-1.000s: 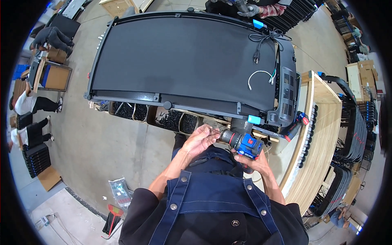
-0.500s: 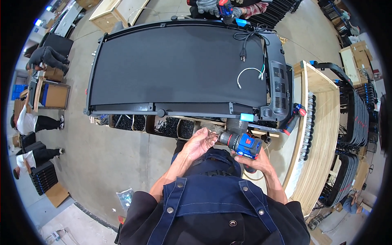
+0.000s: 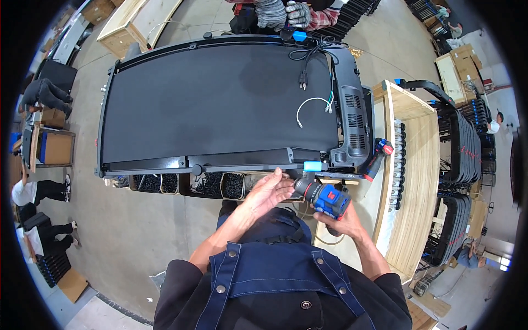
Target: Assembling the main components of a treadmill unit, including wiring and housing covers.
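My right hand (image 3: 347, 223) is wrapped round the grip of a blue and black cordless drill (image 3: 331, 201), its chuck turned to the upper left. Right at the front of the chuck, my left hand (image 3: 267, 193) has its thumb and fingertips pinched together. Whatever thin thing they hold is mostly hidden. Just beyond both hands lies a treadmill deck with a black belt (image 3: 220, 99) and a dark side rail (image 3: 242, 167). A light-blue piece (image 3: 312, 166) sits on the rail's near right corner, close above the drill. The vented motor cover (image 3: 353, 140) is at the deck's right end.
Bins of dark hardware (image 3: 206, 184) stand under the near rail. A second cordless tool (image 3: 377, 159) lies right of the deck, by a wooden crate (image 3: 410, 181). A power cord (image 3: 303, 77) trails over the belt. Across the deck are a co-worker's gloved hands (image 3: 270, 14).
The view has shifted, so the deck sits lower and further left. My hands stay together at the chuck, and the drill tilts slightly more. The co-worker's hands have moved.
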`<state>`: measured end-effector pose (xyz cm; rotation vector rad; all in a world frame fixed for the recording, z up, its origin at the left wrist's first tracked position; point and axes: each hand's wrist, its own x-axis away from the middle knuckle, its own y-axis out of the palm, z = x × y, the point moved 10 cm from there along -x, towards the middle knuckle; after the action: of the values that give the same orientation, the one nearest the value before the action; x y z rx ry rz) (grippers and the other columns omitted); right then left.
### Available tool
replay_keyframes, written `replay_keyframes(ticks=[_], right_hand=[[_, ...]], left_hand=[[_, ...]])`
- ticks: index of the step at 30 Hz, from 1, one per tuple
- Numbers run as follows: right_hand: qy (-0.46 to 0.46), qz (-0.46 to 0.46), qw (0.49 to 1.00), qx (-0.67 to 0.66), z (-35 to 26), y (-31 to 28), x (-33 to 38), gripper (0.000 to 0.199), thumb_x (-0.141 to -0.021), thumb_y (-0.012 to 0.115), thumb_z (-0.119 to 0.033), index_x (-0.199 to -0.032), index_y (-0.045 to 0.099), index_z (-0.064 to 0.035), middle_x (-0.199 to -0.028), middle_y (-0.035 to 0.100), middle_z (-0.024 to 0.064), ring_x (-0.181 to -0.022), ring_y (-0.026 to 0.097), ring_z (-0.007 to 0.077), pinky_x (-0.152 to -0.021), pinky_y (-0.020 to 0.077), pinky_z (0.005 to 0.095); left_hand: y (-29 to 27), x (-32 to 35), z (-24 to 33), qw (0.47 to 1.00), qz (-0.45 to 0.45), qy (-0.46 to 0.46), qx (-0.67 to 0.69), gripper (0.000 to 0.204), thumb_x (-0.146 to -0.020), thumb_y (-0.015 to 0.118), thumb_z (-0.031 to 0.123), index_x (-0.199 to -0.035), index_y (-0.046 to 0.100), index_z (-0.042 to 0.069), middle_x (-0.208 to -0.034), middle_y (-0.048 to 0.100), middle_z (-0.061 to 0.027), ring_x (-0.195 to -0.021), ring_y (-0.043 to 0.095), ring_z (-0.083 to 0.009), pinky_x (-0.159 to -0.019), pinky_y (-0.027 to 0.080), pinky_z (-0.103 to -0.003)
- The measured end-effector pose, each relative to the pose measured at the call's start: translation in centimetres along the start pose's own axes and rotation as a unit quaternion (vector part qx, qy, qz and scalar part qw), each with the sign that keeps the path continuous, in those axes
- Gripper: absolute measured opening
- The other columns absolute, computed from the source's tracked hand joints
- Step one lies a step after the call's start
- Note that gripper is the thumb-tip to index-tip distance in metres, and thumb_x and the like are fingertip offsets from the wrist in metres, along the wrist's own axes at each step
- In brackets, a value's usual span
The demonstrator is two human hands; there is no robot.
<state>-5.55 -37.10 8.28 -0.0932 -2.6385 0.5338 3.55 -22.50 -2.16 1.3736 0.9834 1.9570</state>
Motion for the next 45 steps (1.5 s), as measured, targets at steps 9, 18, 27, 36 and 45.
replay_keyframes(ticks=[9,18,27,36,45], right_hand=[[0.060,-0.044,0.979,0.191,-5.1,-5.7,-7.1,0.044,-0.073,0.082,-0.009,-0.113,0.067,-0.0008,-0.097,0.072,0.0121,-0.086,0.068,0.0226,-0.084,0.0550,0.0365],[0.070,-0.155,0.934,0.315,-6.5,-4.6,-11.4,0.038,-0.073,0.080,-0.011,-0.107,0.065,0.0007,-0.085,0.071,0.0202,-0.080,0.068,0.0361,-0.078,0.0551,0.0412],[0.089,-0.180,0.924,0.324,-6.6,-4.7,-12.6,0.035,-0.074,0.077,-0.013,-0.103,0.065,0.0009,-0.085,0.071,0.0220,-0.082,0.068,0.0411,-0.079,0.0549,0.0432],[0.051,-0.184,0.918,0.348,-6.1,-3.8,-12.5,0.045,-0.072,0.080,-0.009,-0.115,0.066,-0.0029,-0.094,0.073,0.0194,-0.088,0.070,0.0372,-0.083,0.0560,0.0431],[-0.032,-0.246,0.897,0.367,-9.9,0.8,-14.2,0.054,-0.071,0.074,-0.006,-0.125,0.066,-0.0069,-0.097,0.073,0.0209,-0.093,0.070,0.0402,-0.083,0.0564,0.0458]], left_hand=[[4.8,-4.4,-3.2,0.989,-0.117,-0.048,0.080,0.035,-0.102,0.062,0.030,-0.117,0.064,-0.001,-0.113,0.071,-0.0130,-0.101,0.071,-0.0218,-0.087,0.062,-0.031],[3.8,-4.9,-2.5,0.986,-0.084,-0.036,0.142,0.036,-0.102,0.063,0.031,-0.116,0.065,-0.002,-0.110,0.071,-0.0119,-0.099,0.070,-0.0207,-0.089,0.061,-0.032],[3.2,-5.3,-2.5,0.984,-0.078,-0.055,0.149,0.036,-0.101,0.063,0.031,-0.119,0.064,-0.001,-0.113,0.071,-0.0132,-0.100,0.071,-0.0213,-0.089,0.061,-0.033],[2.2,-4.5,-0.1,0.998,-0.027,0.012,-0.053,0.033,-0.103,0.063,0.031,-0.110,0.064,-0.001,-0.099,0.069,-0.0102,-0.086,0.069,-0.0175,-0.074,0.058,-0.030],[7.6,4.7,15.6,0.731,0.110,0.560,-0.374,0.026,-0.095,0.070,0.021,-0.108,0.062,-0.001,-0.099,0.062,-0.0176,-0.090,0.062,-0.0337,-0.080,0.050,-0.041]])
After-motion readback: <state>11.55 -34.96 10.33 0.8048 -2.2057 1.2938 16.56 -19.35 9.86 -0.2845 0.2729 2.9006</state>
